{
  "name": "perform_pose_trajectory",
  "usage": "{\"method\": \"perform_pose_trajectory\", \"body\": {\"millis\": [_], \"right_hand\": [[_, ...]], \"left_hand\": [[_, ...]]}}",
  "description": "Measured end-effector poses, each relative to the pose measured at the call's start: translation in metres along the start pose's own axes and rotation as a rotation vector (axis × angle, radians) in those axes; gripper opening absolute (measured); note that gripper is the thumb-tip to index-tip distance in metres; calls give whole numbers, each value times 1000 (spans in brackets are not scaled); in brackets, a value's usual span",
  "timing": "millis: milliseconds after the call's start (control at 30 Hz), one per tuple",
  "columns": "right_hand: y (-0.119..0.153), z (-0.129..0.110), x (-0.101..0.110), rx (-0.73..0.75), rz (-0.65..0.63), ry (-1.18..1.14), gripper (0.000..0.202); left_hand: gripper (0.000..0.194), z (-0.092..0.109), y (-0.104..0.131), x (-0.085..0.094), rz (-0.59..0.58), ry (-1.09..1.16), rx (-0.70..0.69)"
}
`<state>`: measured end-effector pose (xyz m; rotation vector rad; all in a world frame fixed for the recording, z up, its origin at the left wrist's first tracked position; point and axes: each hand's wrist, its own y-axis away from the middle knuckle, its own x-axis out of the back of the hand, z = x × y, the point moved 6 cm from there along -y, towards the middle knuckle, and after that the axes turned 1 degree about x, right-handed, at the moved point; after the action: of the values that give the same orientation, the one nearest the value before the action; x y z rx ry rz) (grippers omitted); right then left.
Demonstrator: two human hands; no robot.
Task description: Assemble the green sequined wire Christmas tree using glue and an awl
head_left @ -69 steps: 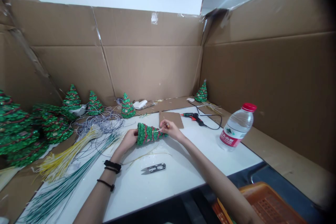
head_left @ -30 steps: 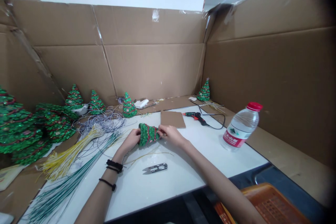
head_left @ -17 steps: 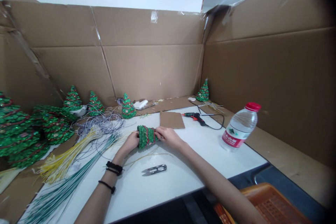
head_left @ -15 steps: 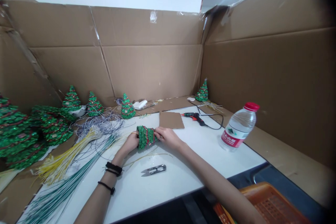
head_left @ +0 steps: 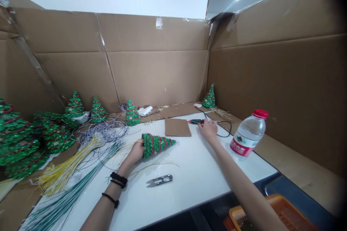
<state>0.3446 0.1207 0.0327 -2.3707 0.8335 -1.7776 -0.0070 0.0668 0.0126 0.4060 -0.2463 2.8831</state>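
Observation:
My left hand (head_left: 137, 150) holds a small green Christmas tree (head_left: 157, 145) by its wide base. The tree lies on its side, tip pointing right, with a red garland wound around it; my fingers are partly hidden behind the base. Farther right, my right hand (head_left: 208, 129) is closed over the handle of a black hot glue gun (head_left: 195, 121), which lies on the white board with its nozzle to the left. Beside the nozzle is a square piece of cardboard (head_left: 178, 127). Thread snips (head_left: 159, 180) rest in front of the tree, near a loose pale strand (head_left: 157, 164).
A water bottle (head_left: 248, 135) with a red cap stands at right, close to my right forearm. Several finished trees (head_left: 132, 112) line the back and left. Bundles of yellow strands (head_left: 67, 166) and green strands (head_left: 76, 187) spread at left. An orange basket (head_left: 282, 202) sits at lower right.
My right hand has let go of the tree and moved right onto the glue gun. The tree's tip is now uncovered, while my left hand still holds the base.

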Motion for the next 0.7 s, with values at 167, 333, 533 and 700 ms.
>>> {"method": "perform_pose_trajectory", "body": {"millis": [167, 333, 533, 700], "right_hand": [[-6, 24, -23, -71, -3, 75, 53], [-13, 29, -32, -90, 13, 97, 49], [-13, 30, -31, -89, 59, 92, 46], [-11, 31, -22, -96, 119, 58, 41]], "left_hand": [[23, 7, 2, -1, -11, -56, -61], [20, 16, 3, -2, -28, -83, -54], [22, 9, 4, 1, 21, -106, 0], [22, 8, 3, 0, -7, -97, -19]]}}
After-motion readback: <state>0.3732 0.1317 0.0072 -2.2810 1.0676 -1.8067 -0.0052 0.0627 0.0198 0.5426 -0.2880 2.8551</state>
